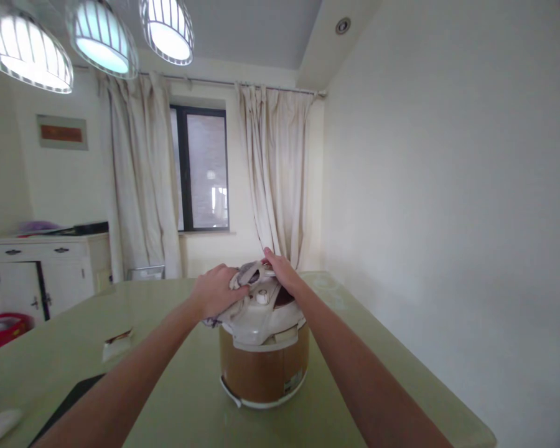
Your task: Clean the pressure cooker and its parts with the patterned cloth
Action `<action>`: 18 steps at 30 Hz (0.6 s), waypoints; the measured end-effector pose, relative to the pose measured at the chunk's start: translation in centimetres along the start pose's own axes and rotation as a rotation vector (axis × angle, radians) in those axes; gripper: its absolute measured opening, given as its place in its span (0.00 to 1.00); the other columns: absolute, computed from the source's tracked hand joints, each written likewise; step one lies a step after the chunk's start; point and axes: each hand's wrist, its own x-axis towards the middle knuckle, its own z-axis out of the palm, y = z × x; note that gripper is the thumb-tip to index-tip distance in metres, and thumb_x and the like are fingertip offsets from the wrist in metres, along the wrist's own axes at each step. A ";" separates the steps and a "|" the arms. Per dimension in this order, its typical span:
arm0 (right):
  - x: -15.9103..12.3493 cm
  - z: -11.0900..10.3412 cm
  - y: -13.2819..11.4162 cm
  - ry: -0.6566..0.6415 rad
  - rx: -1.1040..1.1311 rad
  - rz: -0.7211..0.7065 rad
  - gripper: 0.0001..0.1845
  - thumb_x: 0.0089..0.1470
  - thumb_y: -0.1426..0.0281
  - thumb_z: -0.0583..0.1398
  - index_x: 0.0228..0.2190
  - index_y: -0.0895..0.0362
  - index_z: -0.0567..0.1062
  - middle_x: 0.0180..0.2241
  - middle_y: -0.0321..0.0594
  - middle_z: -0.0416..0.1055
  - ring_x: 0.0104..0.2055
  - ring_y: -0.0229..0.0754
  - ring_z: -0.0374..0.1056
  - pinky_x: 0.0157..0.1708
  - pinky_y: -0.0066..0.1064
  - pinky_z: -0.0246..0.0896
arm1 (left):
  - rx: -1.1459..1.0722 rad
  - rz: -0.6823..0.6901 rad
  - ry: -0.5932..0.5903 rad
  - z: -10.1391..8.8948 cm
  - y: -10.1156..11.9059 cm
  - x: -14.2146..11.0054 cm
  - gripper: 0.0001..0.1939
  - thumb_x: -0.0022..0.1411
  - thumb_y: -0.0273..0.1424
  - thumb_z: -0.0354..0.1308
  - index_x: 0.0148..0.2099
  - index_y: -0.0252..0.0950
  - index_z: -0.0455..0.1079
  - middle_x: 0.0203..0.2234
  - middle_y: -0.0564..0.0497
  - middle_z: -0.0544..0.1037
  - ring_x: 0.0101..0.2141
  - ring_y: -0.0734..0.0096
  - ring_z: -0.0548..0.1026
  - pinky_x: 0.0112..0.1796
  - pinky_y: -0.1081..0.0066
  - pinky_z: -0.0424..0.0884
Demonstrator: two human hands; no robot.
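A rice cooker (264,370) with a brown body and a white lid stands upright on the green table, its lid down. My left hand (217,291) is closed around a crumpled grey-white cloth (247,274), pressed to the left side of the lid. Part of the cloth hangs down beside the lid's left edge. On the far right of the lid rests my right hand (280,269), fingers stretched out over the top by the handle. Some of its fingertips are hidden behind the lid.
The table (177,373) carries a small white packet (116,345), a dark flat object (70,404) and a white rounded object (0,426) on the left. A red basin (7,330) and a white cabinet (70,267) stand beyond it. A wall (424,218) borders the right side.
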 end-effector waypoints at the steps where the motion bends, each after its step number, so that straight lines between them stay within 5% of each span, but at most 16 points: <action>1: 0.0 0.0 0.0 -0.016 0.032 0.011 0.47 0.60 0.31 0.48 0.34 0.58 0.85 0.36 0.46 0.82 0.44 0.49 0.75 0.54 0.40 0.65 | -0.051 0.014 0.022 0.1 0.3 -0.2 0.21 0.65 0.46 0.53 0.52 0.44 0.79 0.48 0.42 0.82 0.51 0.51 0.80 0.51 0.59 0.72; 8: 0.3 -0.1 0.8 -0.079 0.277 0.069 0.43 0.56 0.30 0.54 0.33 0.58 0.83 0.34 0.46 0.80 0.39 0.47 0.75 0.48 0.38 0.69 | -0.053 0.009 -0.038 -0.8 4.0 1.7 0.22 0.65 0.47 0.53 0.51 0.45 0.80 0.49 0.40 0.81 0.51 0.44 0.80 0.46 0.55 0.74; 14: 2.5 0.3 1.3 -0.063 0.347 0.223 0.40 0.65 0.39 0.53 0.32 0.63 0.82 0.31 0.48 0.79 0.35 0.45 0.74 0.43 0.37 0.69 | 0.103 0.263 -0.089 -2.4 6.8 2.8 0.18 0.62 0.43 0.57 0.47 0.42 0.81 0.44 0.38 0.82 0.51 0.44 0.79 0.47 0.54 0.74; 18: 2.8 0.1 1.4 -0.075 0.266 0.181 0.42 0.67 0.40 0.50 0.33 0.64 0.84 0.30 0.48 0.80 0.37 0.46 0.76 0.43 0.36 0.69 | 0.079 0.285 -0.077 -2.2 6.8 2.9 0.18 0.60 0.46 0.59 0.46 0.43 0.81 0.45 0.40 0.83 0.51 0.46 0.79 0.47 0.56 0.74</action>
